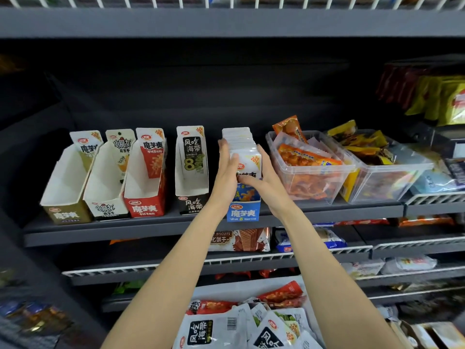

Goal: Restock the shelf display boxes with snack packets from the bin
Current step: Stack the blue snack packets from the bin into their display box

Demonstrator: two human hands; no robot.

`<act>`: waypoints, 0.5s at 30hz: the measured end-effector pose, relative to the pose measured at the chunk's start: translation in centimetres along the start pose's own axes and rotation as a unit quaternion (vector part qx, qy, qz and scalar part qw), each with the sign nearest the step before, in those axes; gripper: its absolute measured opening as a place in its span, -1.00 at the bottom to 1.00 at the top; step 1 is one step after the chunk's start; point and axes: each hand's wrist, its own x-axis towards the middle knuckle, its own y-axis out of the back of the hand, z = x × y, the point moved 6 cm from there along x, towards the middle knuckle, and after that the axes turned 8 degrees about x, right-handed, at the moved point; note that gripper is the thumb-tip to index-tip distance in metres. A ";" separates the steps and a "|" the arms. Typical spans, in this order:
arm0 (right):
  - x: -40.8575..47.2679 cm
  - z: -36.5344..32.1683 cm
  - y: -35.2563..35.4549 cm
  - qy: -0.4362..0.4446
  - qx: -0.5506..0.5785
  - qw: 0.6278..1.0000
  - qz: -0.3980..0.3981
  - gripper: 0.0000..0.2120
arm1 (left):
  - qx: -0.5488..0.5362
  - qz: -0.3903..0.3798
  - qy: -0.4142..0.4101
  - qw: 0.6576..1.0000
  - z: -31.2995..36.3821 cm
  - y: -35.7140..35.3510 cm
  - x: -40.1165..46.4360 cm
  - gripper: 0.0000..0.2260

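Squaring a stack of white snack packets (241,147) between both palms, I have my left hand (226,172) flat against its left face, fingers straight and pointing up, pressing rather than curling. My right hand (261,177) cups the front and right side, fingers bent round the nearest packet, so the stack is clamped from both sides. The packets stand upright in the blue display box (242,210), which sits on the dark shelf (151,227) between the black display box (192,172) and a clear plastic tub (312,170) of orange snacks.

To do this well, I judge I should keep the pressure even and push the whole stack back and down together, so no packet rides up or tips forward over the low blue front. The front packet's printed face should stay facing out. Easing my left palm away first, while the right steadies the front, looks the safest release; letting go of both at once could let the row fan out.

Further left, the red display box (146,177), the white display box (110,177) and the olive display box (70,182) each show only a back card or a packet or two and plenty of bare white wall, so I reckon they come next. The bin (241,326) below my forearms holds more packets, black-and-white ones and red ones on top.
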 end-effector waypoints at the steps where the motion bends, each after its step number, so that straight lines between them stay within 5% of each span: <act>1: 0.1 -0.3 0.0 0.001 -0.005 1.000 -0.007 -0.31 | 0.011 0.001 0.003 1.000 -0.3 0.2 0.1 -0.42; 3: 0.3 -1.1 0.0 0.002 -0.030 0.999 -0.013 -0.27 | 0.020 0.003 0.013 1.000 -0.3 0.7 0.3 -0.38; 6: 0.7 -2.8 0.1 0.048 -0.157 0.986 -0.005 -0.22 | 0.120 0.026 -0.028 0.992 1.3 1.4 0.9 -0.59; 10: 1.3 -2.7 0.5 0.066 -0.402 0.913 -0.008 -0.37 | 0.403 0.025 -0.113 0.908 2.1 2.2 1.6 -0.63; 12: 1.1 -2.6 0.3 0.088 -0.407 0.909 -0.017 -0.39 | 0.466 0.025 -0.140 0.874 1.6 2.2 1.7 -0.64; 15: 0.9 -2.1 0.7 0.088 -0.413 0.907 -0.007 -0.33 | 0.460 0.042 -0.141 0.876 1.4 2.0 1.4 -0.60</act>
